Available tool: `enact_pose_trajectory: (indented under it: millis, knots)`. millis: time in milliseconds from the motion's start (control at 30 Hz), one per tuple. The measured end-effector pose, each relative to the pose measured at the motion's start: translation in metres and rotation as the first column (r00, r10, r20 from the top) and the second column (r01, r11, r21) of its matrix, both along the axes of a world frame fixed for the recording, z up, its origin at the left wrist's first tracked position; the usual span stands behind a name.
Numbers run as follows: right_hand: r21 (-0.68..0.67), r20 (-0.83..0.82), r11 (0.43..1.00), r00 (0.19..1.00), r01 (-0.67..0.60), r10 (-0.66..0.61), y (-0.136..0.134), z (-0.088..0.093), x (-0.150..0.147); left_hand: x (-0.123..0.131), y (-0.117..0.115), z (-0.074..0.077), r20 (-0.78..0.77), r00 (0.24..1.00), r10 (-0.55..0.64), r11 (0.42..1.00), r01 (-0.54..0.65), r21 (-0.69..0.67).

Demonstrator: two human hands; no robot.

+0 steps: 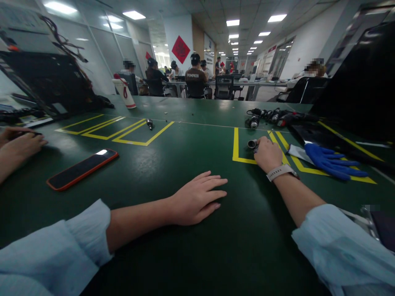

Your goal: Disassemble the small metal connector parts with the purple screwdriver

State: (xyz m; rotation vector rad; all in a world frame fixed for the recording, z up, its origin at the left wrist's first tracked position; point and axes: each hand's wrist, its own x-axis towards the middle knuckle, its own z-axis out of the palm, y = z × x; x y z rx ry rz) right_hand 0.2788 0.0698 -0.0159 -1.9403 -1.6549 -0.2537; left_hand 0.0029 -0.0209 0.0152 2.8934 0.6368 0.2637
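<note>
My left hand (200, 198) lies palm down on the green table (191, 259), fingers stretched out and slightly spread, holding nothing. Farther right, my right hand (269, 154), with a watch on its wrist, is closed around a cylindrical metal connector (252, 144). The connector's round open end points left, out past my fingers; the rest is hidden by the hand. It is inside a yellow tape outline (236, 144) on the table. A similar small metal piece (149, 124) lies by the tape outlines on the left.
A phone in a red-orange case (82, 169) lies left of my left hand. Another person's hands (23, 144) hold a dark object at the left edge. A blue glove (330, 160) and a heap of cabled metal parts (265, 117) lie right. A white cup (125, 94) stands farther back.
</note>
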Motion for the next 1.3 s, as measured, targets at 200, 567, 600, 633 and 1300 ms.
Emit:
enact_pose_trajectory:
  millis: [200,567,600,633,1300]
  knots:
    - [-0.001,-0.045,0.999,0.998,0.039,-0.039,-0.008,0.008,0.005,-0.001,0.001,0.001,0.001,1.0,0.015,0.999,-0.015,-0.04]
    - [0.068,-0.26,0.927,0.89,-0.369,0.374,-0.08,0.022,-0.084,-0.007,0.004,-0.005,0.256,0.942,0.219,0.97,-0.181,-0.165]
    - [0.079,-0.313,0.88,0.827,-0.468,0.467,-0.09,0.021,-0.095,-0.008,0.004,-0.007,0.305,0.91,0.282,0.95,-0.221,-0.22]
    - [0.075,-0.352,0.833,0.767,-0.548,0.537,-0.1,0.019,-0.104,-0.01,0.005,-0.008,0.349,0.877,0.33,0.931,-0.24,-0.275]
    - [0.087,-0.473,0.649,0.542,-0.756,0.695,-0.119,0.014,-0.116,-0.027,0.001,-0.005,0.475,0.857,0.198,0.976,-0.129,-0.175]
